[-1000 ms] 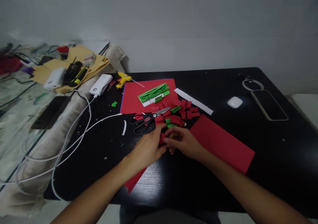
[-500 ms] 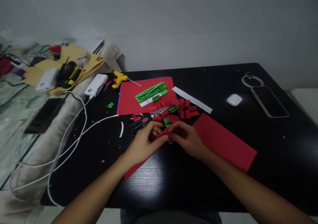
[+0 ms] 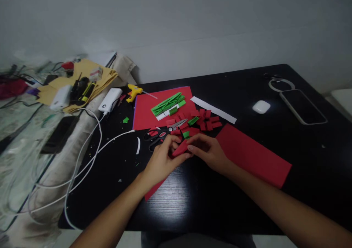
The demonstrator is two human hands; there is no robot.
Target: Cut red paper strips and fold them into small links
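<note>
Hands (image 3: pixel 183 152) pinching red strip (image 3: pixel 180 150), scissors (image 3: pixel 165 131) near, red scraps (image 3: pixel 206 120) beyond

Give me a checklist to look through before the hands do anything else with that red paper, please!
1. Red paper held: ok, the left hand grips it and the right hand pinches its end.
2. Fold neat: cannot tell, fingers cover much of it.
3. Scissors clear of the hands: cannot tell, the left hand hides part of the handles.
4. Space just beyond the fingers tidy: not ok, red folded pieces are scattered there, with green ones among them.
5. Yellow glue gun away from the hands: ok, it lies near the table's far edge.
6. Glue gun cool: cannot tell.
</note>
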